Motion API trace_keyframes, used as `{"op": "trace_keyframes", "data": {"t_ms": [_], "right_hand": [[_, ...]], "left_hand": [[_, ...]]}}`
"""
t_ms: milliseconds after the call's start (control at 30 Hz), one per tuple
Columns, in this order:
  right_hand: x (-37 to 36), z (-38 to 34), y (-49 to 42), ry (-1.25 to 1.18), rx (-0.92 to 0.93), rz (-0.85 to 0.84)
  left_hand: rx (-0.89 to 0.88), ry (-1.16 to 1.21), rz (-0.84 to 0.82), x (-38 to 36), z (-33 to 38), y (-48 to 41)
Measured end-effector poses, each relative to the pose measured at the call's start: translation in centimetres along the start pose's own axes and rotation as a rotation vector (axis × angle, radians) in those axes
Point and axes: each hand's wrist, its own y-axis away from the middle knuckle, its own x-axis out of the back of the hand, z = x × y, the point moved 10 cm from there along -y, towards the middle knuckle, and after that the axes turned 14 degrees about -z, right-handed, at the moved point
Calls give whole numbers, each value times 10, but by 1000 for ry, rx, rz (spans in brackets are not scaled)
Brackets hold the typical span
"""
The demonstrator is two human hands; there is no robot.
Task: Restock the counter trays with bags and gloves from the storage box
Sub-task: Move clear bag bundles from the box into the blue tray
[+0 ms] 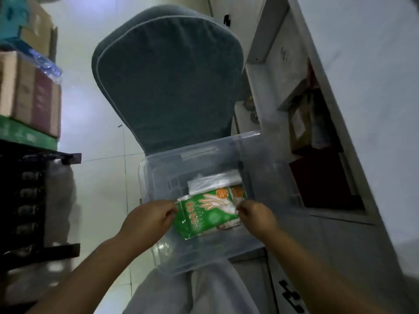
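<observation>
Behind the storage box (152,177) and glove pack (204,215) stands a padded chair (167,75).

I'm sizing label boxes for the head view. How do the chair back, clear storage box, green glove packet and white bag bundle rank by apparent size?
Largest: chair back and clear storage box, about alike; the box is nearer the camera, so unranked.
Then: green glove packet.
Smallest: white bag bundle, partly hidden behind the packet.

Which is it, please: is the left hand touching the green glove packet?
Touching. The head view shows the left hand pinching the green glove packet at its edge.
</observation>
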Motion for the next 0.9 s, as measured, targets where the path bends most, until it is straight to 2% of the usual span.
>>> {"op": "trace_keyframes", "data": {"t_ms": [167, 333, 433, 533, 667, 833, 900], "right_hand": [[-17, 17, -104, 154, 1, -96], [-44, 8, -202, 312, 146, -212], [-60, 4, -232, 410, 192, -237], [-74, 14, -239, 472, 139, -253], [-72, 30, -234, 382, 30, -251], [-65, 28, -216, 86, 63, -251], [-66, 21, -207, 87, 107, -236]], "left_hand": [[74, 33, -17, -26, -20, -44], [147, 157, -15, -54, -39, -93], [192, 278, -5, -72, -50, -112], [186, 313, -1, -88, -50, -120], [163, 300, 19, -95, -47, -123], [167, 193, 24, -94, -44, -134], [159, 120, 13, -97, -40, -146]]}}
